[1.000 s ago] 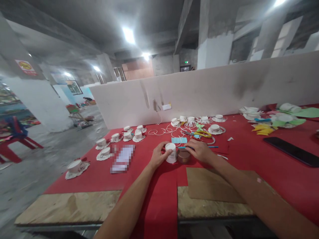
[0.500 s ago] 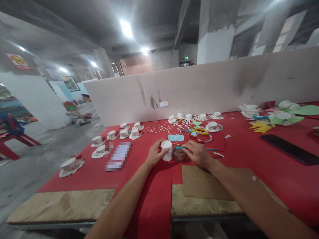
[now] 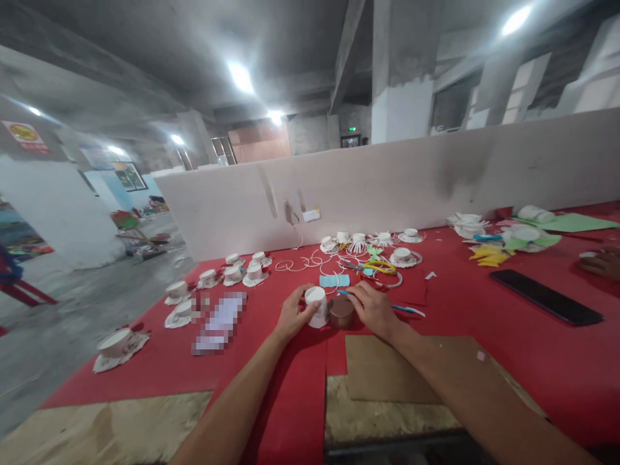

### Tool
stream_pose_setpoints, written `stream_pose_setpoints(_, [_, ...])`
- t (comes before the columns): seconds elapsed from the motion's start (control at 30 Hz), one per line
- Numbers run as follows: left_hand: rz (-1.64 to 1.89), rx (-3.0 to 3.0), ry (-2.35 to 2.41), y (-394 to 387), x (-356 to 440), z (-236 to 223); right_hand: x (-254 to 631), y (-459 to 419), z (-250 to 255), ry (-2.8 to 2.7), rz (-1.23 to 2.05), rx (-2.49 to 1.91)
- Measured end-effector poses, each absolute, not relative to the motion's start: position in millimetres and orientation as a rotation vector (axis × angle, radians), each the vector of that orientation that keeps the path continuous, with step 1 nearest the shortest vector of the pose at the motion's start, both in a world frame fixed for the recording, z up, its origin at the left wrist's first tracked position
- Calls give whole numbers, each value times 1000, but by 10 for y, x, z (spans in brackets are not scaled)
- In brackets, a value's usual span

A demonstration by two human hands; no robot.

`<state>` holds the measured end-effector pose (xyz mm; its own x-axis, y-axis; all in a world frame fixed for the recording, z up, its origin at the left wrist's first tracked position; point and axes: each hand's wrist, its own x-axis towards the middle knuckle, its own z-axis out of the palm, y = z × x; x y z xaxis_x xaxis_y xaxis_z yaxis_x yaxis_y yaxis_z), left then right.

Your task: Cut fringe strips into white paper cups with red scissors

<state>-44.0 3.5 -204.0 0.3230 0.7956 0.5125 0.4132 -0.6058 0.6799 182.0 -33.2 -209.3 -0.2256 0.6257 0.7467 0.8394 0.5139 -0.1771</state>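
My left hand point(image 3: 291, 314) curls round a small white paper cup point(image 3: 316, 305) standing upside down on the red table cover point(image 3: 484, 336). Right beside the cup sits a brown roll of tape point(image 3: 341, 310). My right hand point(image 3: 374, 309) rests against that roll, its fingers bent over the top and touching it. A blue pen point(image 3: 407, 310) lies just past my right hand. Whether the right hand grips the roll or only presses on it is unclear.
Many white cup-and-fringe pieces point(image 3: 232, 274) stand at the left and back. Yellow-handled scissors point(image 3: 378, 266), white cord loops and a pale blue card point(image 3: 334, 281) lie behind the hands. A dark phone point(image 3: 546, 298), coloured paper point(image 3: 571, 223), another person's hand point(image 3: 603, 263), and a brown cardboard sheet point(image 3: 387, 368) are nearby.
The view has shifted, so the table sits lower and more to the left. Both hands stay on the cup and the tape roll. Another person's hand has come into view at the right edge.
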Motion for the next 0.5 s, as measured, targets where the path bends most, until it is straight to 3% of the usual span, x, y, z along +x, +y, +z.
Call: stream_pose_setpoints(0.5, [1182, 2147, 1073, -4, -449, -2037, 1707, -321, -2238, -1845, -286, -1425])
